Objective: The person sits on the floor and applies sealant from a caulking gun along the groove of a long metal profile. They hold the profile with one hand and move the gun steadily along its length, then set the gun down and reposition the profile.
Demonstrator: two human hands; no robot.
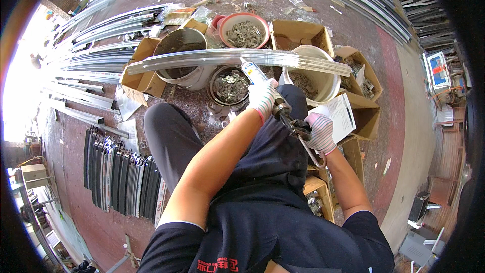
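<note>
Both of my hands wear striped knit gloves and grip a caulking gun (281, 109) loaded with a white sealant tube (255, 73). My left hand (263, 98) wraps round the rear of the tube. Behind it, my right hand (320, 130) is closed round the gun's handle, with the hooked rod end beside it. The nozzle points up and away from me, at the near edge of a bundle of long silvery metal strips (212, 57). Those strips lie across a grey bucket (198, 77) and a white bucket (331, 89). Whether the nozzle touches them I cannot tell.
Small metal parts fill a bowl (212, 91) and a red-rimmed basin (263, 25). Cardboard boxes (366, 116) stand around, with a printed sheet (341, 116) at the right. Dark metal profiles (121, 179) stack at my left; more long profiles (83, 65) lie beyond.
</note>
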